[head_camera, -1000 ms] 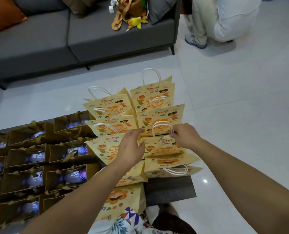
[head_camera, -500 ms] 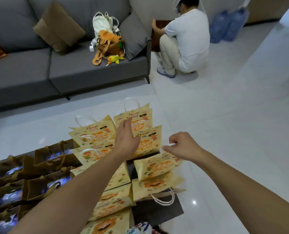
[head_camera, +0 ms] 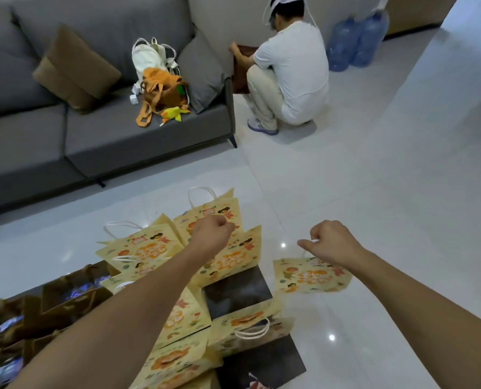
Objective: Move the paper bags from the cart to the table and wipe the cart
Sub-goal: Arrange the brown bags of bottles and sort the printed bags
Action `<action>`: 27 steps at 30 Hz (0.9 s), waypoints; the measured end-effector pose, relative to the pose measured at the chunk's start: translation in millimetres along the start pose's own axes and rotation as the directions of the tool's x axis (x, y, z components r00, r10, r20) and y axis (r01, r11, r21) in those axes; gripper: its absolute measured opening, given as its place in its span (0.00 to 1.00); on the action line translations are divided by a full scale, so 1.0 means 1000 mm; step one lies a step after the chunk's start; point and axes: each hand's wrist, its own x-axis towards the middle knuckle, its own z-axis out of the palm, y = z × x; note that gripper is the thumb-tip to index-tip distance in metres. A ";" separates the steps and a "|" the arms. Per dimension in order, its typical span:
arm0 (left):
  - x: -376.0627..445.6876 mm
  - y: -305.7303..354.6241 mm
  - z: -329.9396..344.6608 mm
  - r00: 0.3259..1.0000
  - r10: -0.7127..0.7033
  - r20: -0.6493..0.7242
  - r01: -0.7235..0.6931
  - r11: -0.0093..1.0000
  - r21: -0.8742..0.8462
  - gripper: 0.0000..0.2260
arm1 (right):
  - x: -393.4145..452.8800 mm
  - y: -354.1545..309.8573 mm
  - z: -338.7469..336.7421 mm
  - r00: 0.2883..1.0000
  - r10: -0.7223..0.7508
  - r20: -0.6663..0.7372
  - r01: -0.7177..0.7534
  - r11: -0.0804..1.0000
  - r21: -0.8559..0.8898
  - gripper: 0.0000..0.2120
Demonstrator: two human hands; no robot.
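Several yellow printed paper bags [head_camera: 141, 248] lie overlapping on a dark flat top [head_camera: 236, 290]. My right hand [head_camera: 332, 242] pinches the white handle of one yellow bag [head_camera: 309, 276], which hangs over the floor, clear of the top's right edge. My left hand [head_camera: 214, 231] is curled into a fist over the upper edge of a far bag [head_camera: 233, 254]. It seems to grip that bag's handle, which the fingers hide. More yellow bags [head_camera: 183, 315] lie under my left forearm.
Brown open bags [head_camera: 51, 304] with blue-wrapped items fill the left part of the top. A grey sofa [head_camera: 107, 130] with cushions and cloth bags stands behind. A person [head_camera: 289, 77] crouches at the sofa's right end, with blue water bottles [head_camera: 354, 40] beyond. White tile floor [head_camera: 374, 178] lies to the right.
My right hand has lifted one yellow bag off the pile and swung it right over the floor. My left hand reached to a far bag and curled closed there.
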 end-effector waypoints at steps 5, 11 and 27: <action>-0.015 0.032 -0.016 0.995 0.083 -0.048 -0.087 0.993 -0.081 0.14 | 0.000 0.020 -0.017 0.998 0.034 -0.053 -0.035 0.999 -0.023 0.25; -0.045 0.073 -0.047 0.972 0.203 -0.116 -0.220 0.963 -0.154 0.17 | 0.000 0.017 -0.034 0.994 0.072 -0.076 -0.073 0.997 -0.011 0.23; -0.137 0.080 -0.126 0.902 0.286 -0.323 -0.384 0.873 -0.301 0.19 | 0.028 -0.085 -0.035 0.986 -0.156 0.056 0.155 0.988 0.022 0.20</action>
